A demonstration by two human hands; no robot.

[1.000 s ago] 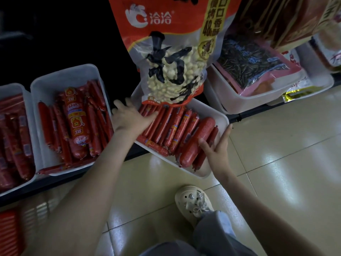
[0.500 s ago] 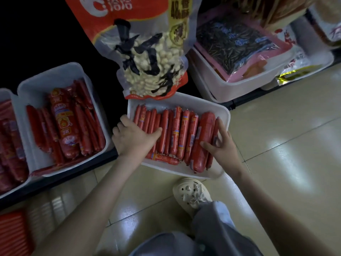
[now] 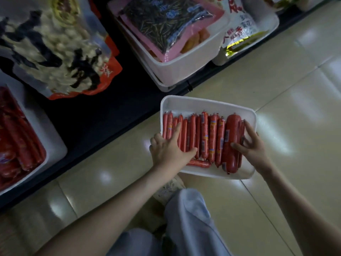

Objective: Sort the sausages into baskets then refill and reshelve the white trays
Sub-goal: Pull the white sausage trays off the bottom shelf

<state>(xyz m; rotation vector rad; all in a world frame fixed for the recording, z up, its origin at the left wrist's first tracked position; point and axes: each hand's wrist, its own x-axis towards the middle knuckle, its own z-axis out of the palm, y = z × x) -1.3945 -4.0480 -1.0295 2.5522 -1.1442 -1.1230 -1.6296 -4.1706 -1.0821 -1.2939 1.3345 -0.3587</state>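
Since the earlier frame, the shallow white foam tray [image 3: 203, 102] of thin red plastic-wrapped sausages [image 3: 204, 133] is clear of the dark shelf [image 3: 103, 117] and lies over the beige floor tiles [image 3: 295, 126], directly ahead of me between both hands. Sausage long axes run away from me, roughly parallel to my forearms. My left hand [image 3: 169, 150] lies spread flat on the thin ones at the tray's left, while my right hand [image 3: 252, 148] brackets the thick red sausage [image 3: 231, 137] between thumb and fingers, so I judge it nearer for lifting that one out.
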